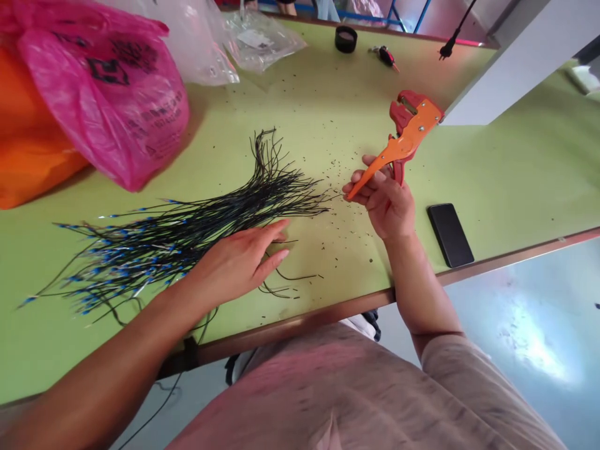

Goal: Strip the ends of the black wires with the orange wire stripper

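One orange wire stripper, clenched in the right hand, above the bench. The left hand lies open, touching one bundle of blue-tipped black wires, near the front edge. One phone sits just inside that edge.

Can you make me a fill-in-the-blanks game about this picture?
The right hand holds an orange and red ____.
The black wires by the left hand have ____ tips.
The black phone lies nearest the ____ hand.
The pink plastic bag sits on a ____ table.

Missing words: wire stripper, blue, right, green.
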`<state>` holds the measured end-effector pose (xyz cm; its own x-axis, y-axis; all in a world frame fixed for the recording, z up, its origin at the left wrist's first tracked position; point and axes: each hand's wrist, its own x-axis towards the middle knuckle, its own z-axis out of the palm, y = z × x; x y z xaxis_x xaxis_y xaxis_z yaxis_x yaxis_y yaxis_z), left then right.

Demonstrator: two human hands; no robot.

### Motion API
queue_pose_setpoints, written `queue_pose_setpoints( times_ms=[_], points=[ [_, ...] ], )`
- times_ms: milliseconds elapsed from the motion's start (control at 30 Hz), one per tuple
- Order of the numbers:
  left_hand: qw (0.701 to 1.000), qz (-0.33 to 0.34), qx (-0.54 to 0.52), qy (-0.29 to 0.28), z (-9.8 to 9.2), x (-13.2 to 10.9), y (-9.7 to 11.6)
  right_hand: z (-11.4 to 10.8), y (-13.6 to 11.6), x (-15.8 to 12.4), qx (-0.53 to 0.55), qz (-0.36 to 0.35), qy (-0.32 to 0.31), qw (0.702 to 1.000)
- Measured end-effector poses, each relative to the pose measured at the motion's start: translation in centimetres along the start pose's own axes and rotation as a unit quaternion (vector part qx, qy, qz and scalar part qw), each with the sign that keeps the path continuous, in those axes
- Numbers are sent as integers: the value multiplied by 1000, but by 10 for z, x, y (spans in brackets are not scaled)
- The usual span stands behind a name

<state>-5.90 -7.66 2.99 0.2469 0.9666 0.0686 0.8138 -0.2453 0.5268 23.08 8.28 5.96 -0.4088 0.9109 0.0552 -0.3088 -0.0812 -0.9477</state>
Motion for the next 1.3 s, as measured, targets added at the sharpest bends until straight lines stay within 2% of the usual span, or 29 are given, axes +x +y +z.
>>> queue_pose_setpoints(
  times_ms=[100, 233, 300, 433, 533, 633, 733, 867, 1000, 1167, 1300],
  points=[
    [999, 18, 22, -18, -3, -9, 2, 3, 2, -1, 23, -8, -23, 999],
    [989, 93, -8, -116, -14, -16, 8, 7, 4, -3, 21, -8, -40, 999],
    [984, 130, -17, -119, -20, -11, 10, 8, 4, -4, 12, -7, -43, 999],
    [985, 170, -8, -41, -24, 16, 9, 8, 5, -2, 8, -3, -35, 999],
    [989, 136, 49, 2, -20, 46, 4, 9, 7, 0, 17, 0, -10, 1000],
    [986, 95, 135, -2, -10, 72, 0, 9, 11, 3, 23, 5, 4, 1000],
    [974, 89, 207, -29, 3, 84, 0, 8, 16, 5, 28, 4, 11, 1000],
    [966, 107, 234, -6, 9, 83, 4, 8, 17, 4, 31, 8, 8, 999],
    [978, 107, 173, 52, 3, 73, 9, 8, 15, 1, 20, 16, -11, 1000],
    [990, 43, 52, 125, -4, 56, 10, 10, 15, -1, 4, 23, -27, 999],
    [971, -32, -101, 215, -3, 45, 10, 10, 14, -2, -8, 66, -52, 996]
  ],
)
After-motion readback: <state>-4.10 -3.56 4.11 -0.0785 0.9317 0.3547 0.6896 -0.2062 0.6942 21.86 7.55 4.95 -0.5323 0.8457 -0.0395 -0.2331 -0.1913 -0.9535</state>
